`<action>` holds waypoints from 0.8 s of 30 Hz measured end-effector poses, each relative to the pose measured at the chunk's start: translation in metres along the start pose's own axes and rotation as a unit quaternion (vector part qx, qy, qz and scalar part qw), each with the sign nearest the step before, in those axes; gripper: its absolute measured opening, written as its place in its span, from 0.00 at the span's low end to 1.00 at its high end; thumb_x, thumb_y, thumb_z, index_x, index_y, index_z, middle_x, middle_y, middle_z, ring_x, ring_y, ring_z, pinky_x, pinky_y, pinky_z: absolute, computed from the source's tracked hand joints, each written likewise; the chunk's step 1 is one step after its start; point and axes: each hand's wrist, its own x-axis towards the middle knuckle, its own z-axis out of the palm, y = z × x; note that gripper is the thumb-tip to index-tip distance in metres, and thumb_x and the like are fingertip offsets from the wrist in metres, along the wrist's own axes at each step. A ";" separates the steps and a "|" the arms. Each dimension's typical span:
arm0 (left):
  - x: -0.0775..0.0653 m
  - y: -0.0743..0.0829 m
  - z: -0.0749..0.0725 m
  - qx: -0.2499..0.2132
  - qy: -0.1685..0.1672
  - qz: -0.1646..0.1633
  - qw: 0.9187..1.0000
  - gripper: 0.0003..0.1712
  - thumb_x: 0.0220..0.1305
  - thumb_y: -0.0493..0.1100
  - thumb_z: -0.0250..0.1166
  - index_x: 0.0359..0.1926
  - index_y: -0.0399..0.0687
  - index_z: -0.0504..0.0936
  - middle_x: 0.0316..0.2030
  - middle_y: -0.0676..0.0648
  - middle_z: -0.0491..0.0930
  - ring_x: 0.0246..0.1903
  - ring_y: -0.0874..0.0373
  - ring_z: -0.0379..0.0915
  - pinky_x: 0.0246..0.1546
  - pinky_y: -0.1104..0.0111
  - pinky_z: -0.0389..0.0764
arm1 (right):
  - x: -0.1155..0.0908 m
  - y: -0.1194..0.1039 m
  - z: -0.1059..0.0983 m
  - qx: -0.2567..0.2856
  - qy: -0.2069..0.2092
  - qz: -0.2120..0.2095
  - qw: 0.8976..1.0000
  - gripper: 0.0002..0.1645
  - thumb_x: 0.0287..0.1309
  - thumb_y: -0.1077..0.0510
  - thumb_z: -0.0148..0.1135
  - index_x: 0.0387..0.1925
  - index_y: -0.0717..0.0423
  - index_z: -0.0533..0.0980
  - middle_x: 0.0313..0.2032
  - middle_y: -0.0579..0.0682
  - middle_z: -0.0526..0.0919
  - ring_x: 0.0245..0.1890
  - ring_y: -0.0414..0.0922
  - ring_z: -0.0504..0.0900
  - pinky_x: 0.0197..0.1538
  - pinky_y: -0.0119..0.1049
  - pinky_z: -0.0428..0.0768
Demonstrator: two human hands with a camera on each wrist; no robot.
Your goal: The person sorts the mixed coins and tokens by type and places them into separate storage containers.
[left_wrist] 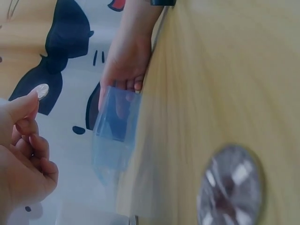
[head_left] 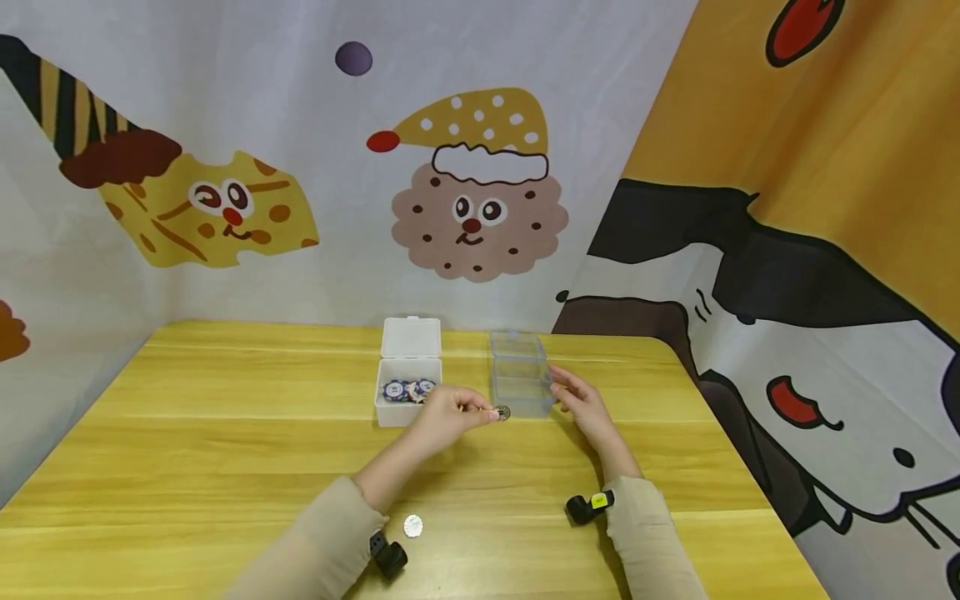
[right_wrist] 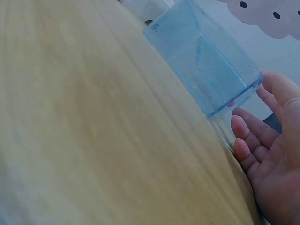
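Observation:
My left hand [head_left: 448,414] pinches a small round silver coin [head_left: 503,412] between thumb and fingertip, just in front of a clear plastic box [head_left: 520,379]. In the left wrist view, the coin [left_wrist: 42,91] is tilted at the fingertips, the other fingers curled beneath. Beside the clear box is my right hand [head_left: 587,408], its fingers loosely bent and touching the box's right side. The right wrist view has those fingertips [right_wrist: 241,124] near the corner of the bluish see-through box [right_wrist: 211,61]. The clear box's lid is raised at the back.
Left of the clear box stands a white box [head_left: 401,414], lid up, holding several blue-and-white patterned round chips [head_left: 395,390]. Another silver disc [head_left: 413,525] lies on the wooden table [head_left: 247,467] near my left wrist. A cartoon-printed curtain [head_left: 300,100] hangs behind the table.

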 end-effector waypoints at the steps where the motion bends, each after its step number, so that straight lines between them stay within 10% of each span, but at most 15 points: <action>1: 0.001 0.001 0.001 0.001 0.002 -0.002 1.000 0.03 0.55 0.39 0.71 0.29 0.43 0.87 0.17 0.52 0.74 0.19 0.63 0.63 0.19 0.75 0.65 | 0.000 0.000 0.000 0.000 0.000 0.000 1.000 0.28 0.70 0.58 0.52 0.68 0.59 0.63 0.64 0.65 0.66 0.55 0.63 0.70 0.48 0.50 0.73; 24: 0.050 0.001 0.026 -0.023 0.108 -0.008 0.994 0.04 0.56 0.39 0.70 0.29 0.41 0.87 0.18 0.53 0.78 0.19 0.64 0.66 0.21 0.74 0.69 | 0.013 0.033 -0.003 -0.023 0.023 -0.013 0.999 0.27 0.69 0.52 0.54 0.67 0.51 0.66 0.62 0.56 0.70 0.53 0.56 0.74 0.44 0.42 0.74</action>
